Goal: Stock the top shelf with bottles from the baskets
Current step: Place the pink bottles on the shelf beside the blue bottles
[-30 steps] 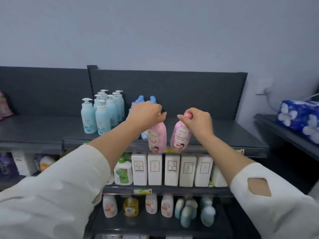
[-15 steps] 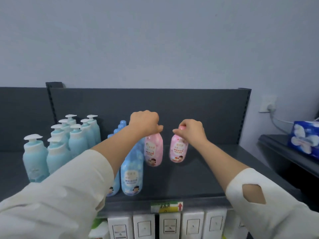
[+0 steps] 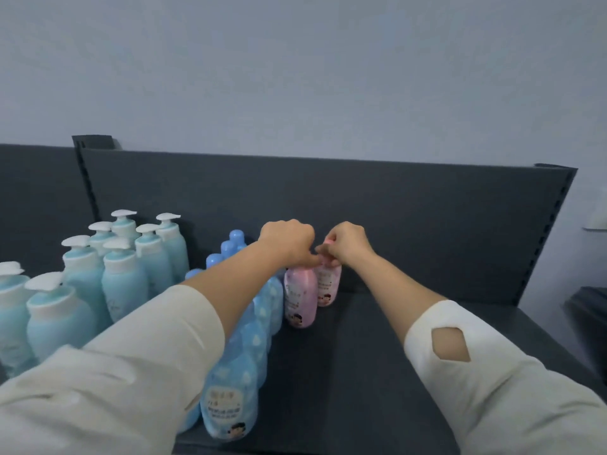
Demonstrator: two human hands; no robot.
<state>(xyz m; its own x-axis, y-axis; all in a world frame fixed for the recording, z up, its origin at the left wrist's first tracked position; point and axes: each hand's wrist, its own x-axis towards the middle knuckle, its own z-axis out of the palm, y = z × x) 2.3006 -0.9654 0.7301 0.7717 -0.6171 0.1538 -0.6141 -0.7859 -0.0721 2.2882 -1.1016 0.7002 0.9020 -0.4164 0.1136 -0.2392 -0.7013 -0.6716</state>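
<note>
Two pink bottles stand on the dark top shelf (image 3: 410,349), close together near its back panel. My left hand (image 3: 289,244) grips the cap of the nearer pink bottle (image 3: 300,300). My right hand (image 3: 345,244) grips the cap of the farther pink bottle (image 3: 328,287), which stands just behind and to the right of the first. Both caps are mostly hidden under my fingers. The two bottles touch or nearly touch, and both look upright with their bases on the shelf.
A row of light blue bottles (image 3: 230,399) runs from front to back just left of the pink ones. Several teal pump bottles (image 3: 121,284) fill the left part of the shelf. The grey back panel (image 3: 427,224) rises behind.
Both hands carried the pink bottles up from the shelf's front edge and back toward the panel. The bottles now stand side by side, closer together than before.
</note>
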